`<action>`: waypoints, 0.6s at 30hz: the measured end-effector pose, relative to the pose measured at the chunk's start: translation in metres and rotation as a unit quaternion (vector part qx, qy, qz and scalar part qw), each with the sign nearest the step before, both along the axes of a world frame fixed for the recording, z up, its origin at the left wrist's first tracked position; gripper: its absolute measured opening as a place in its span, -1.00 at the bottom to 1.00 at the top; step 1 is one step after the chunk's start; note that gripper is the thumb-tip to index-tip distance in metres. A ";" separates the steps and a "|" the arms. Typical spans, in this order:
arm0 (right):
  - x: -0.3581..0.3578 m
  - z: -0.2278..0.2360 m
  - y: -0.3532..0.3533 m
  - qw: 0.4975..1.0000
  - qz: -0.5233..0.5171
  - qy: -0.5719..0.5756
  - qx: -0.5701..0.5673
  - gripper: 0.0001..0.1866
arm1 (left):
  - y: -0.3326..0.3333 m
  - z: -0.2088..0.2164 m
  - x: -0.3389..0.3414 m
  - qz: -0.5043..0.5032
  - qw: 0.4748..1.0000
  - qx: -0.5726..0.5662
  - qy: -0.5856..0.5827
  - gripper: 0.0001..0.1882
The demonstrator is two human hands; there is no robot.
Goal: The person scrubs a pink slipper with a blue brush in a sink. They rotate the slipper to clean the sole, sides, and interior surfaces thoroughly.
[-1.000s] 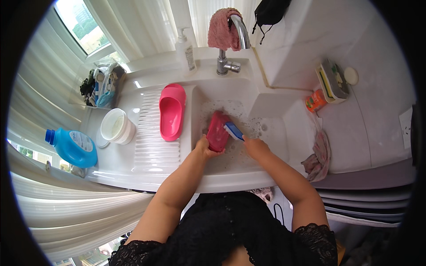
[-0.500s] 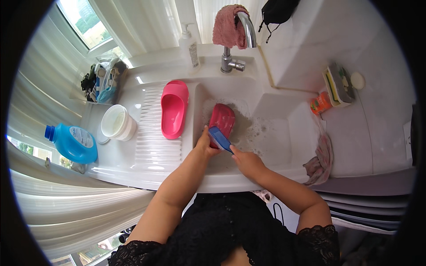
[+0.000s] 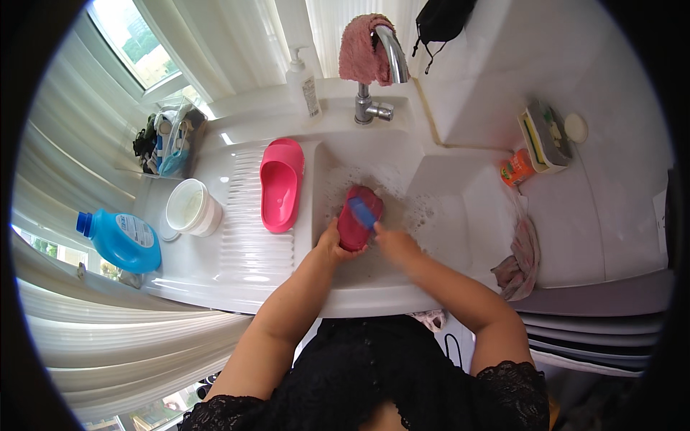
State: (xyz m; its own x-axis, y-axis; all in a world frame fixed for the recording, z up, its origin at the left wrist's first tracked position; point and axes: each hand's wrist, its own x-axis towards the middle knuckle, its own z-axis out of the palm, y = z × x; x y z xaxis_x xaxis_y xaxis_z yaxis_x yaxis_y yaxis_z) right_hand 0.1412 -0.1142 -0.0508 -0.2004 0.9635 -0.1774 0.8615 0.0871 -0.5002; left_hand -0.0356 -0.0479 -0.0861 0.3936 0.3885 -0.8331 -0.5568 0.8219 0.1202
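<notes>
A wet, dark-pink slipper (image 3: 352, 233) lies in the foam-flecked, glossy white basin (image 3: 366, 147). The left hand (image 3: 336, 243) is clamped on its near end; the right hand (image 3: 397, 246), blurred, grips 1 blue, flat-backed brush (image 3: 364, 213) over it. Leftward, 1 bright-pink, smooth slide (image 3: 280, 194) rests on the ribbed white surface (image 3: 241, 208), near 1 round white plastic tub (image 3: 192, 208).

Pink slipper (image 3: 353, 232) in sink (image 3: 449, 233); blue brush (image 3: 362, 213), blurred, over it
</notes>
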 end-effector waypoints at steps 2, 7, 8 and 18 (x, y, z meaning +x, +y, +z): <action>-0.008 0.027 -0.015 0.999 0.049 0.000 -0.012 -0.63 | -0.003 -0.001 0.000 0.015 1.000 0.010 0.002 -0.36; 0.023 0.015 0.016 0.992 -0.058 -0.079 -0.079 -0.61 | 0.000 -0.001 0.003 0.011 0.997 -0.003 0.079 -0.29; 0.032 0.001 0.024 0.991 -0.068 -0.082 -0.077 -0.62 | 0.001 0.002 0.004 0.005 0.997 -0.004 0.082 -0.29; 0.065 -0.008 0.005 0.983 -0.113 -0.016 -0.146 -0.62 | -0.004 0.007 0.003 -0.008 0.995 0.033 0.093 -0.37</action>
State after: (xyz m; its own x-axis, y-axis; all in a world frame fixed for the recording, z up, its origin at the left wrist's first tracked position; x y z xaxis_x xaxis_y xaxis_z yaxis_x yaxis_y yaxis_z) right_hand 0.2063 -0.1093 -0.0591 0.0232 0.8902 -0.4550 0.8582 -0.2512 -0.4477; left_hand -0.0331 -0.0514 -0.0792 0.2423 0.4399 -0.8648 -0.5071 0.8173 0.2737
